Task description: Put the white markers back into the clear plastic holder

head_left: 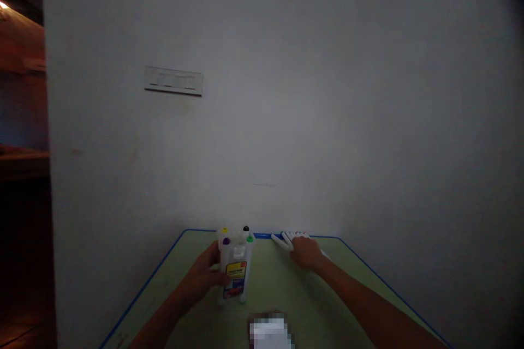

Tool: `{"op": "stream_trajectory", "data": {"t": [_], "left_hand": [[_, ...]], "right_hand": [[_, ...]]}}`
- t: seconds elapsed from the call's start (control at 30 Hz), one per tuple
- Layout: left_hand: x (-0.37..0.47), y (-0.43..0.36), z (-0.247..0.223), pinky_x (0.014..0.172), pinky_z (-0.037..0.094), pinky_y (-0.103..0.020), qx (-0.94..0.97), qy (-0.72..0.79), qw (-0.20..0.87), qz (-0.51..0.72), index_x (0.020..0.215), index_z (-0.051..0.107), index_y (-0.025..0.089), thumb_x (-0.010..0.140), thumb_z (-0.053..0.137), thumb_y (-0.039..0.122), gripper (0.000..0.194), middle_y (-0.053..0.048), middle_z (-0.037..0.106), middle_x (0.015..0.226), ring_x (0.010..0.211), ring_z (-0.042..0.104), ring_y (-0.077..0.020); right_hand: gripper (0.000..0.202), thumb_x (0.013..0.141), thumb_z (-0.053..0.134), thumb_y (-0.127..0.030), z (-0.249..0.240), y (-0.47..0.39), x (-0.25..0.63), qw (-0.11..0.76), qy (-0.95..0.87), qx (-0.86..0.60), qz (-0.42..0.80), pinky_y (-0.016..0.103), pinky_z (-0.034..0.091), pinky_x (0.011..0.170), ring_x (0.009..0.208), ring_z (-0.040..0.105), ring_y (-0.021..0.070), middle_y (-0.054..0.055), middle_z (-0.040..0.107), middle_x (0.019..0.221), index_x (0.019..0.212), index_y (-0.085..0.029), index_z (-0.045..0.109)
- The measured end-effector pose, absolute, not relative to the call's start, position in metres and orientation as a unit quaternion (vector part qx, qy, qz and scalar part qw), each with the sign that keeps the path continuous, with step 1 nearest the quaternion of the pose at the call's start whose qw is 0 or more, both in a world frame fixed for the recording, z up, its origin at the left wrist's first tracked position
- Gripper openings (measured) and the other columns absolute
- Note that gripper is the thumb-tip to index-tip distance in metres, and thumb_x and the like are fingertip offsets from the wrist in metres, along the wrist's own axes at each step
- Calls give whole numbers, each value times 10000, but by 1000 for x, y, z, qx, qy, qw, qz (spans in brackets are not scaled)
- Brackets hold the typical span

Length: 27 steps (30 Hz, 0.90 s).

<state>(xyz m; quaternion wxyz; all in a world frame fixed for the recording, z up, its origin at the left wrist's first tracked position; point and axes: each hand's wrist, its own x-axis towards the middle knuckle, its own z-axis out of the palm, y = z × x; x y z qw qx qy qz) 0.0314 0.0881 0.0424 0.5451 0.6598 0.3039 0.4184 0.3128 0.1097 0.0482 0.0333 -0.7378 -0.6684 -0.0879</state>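
Observation:
My left hand (pixel 207 272) grips the left side of a clear plastic marker case (pixel 236 270) that stands upright on the table. The case has a yellow, blue and red label, and markers with yellow, black, purple and green ends show at its corners. Farther right, my right hand (pixel 306 252) reaches to several white markers (pixel 286 240) lying near the table's back edge. Its fingers are bent down over them and partly hidden, so whether it holds one is unclear.
The pale green table (pixel 282 289) has a blue rim and stands against a grey wall (pixel 286 120). A pixelated, light rectangular object (pixel 271 331) lies at the near edge. On the wall hangs a flat switch panel (pixel 174 81). A dark opening is at the far left.

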Motion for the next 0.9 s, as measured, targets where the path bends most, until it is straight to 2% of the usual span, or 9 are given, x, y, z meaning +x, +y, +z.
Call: {"op": "stream_trajectory", "data": {"t": [0.17, 0.27, 0.37, 0.47, 0.57, 0.7, 0.9], "left_hand": [[31, 90, 41, 847, 408, -404, 665, 303, 539, 420, 1077, 465, 180, 493, 543, 73, 599, -54, 632, 1036, 998, 541, -269], [31, 91, 40, 844, 407, -405, 666, 298, 542, 417, 1100, 458, 191, 488, 545, 65, 631, -53, 630, 1048, 996, 539, -269], [31, 89, 41, 849, 399, -403, 665, 290, 543, 422, 1108, 461, 184, 484, 545, 63, 642, -56, 626, 1059, 1005, 530, -270], [32, 87, 44, 842, 394, -404, 665, 284, 538, 434, 1100, 477, 172, 473, 555, 71, 640, -56, 638, 1029, 995, 526, -280], [33, 86, 45, 824, 398, -392, 661, 280, 536, 444, 1092, 486, 161, 465, 570, 80, 638, -50, 652, 981, 968, 531, -282], [33, 87, 45, 803, 414, -370, 660, 262, 548, 442, 1055, 499, 162, 467, 571, 72, 599, -41, 653, 951, 954, 536, -270], [34, 87, 43, 814, 417, -373, 644, 255, 563, 451, 1032, 494, 143, 464, 564, 72, 577, -61, 622, 1022, 972, 530, -268]], "right_hand": [[329, 826, 360, -288, 136, 107, 331, 141, -642, -736, -165, 293, 403, 696, 855, 580, 220, 161, 635, 921, 924, -103, 614], [264, 773, 456, -290, 197, 96, 323, 366, -666, -637, -129, 233, 384, 583, 660, 558, 145, 86, 641, 737, 807, -105, 642], [283, 761, 454, -299, 237, 81, 295, 446, -701, -555, -40, 210, 293, 437, 439, 408, 83, 2, 510, 487, 734, -89, 641], [227, 731, 487, -235, 251, 75, 261, 419, -751, -510, -8, 202, 268, 427, 419, 358, 64, -29, 442, 438, 699, -80, 650], [176, 699, 518, -174, 246, 81, 233, 364, -790, -493, -30, 195, 284, 460, 471, 392, 63, -10, 499, 499, 690, -90, 672], [178, 700, 526, -175, 227, 90, 210, 297, -816, -495, -33, 191, 300, 486, 502, 424, 67, 4, 562, 551, 714, -124, 695], [186, 691, 531, -166, 198, 95, 191, 215, -845, -489, -32, 199, 358, 536, 519, 518, 89, 19, 632, 589, 764, -146, 700]]}}
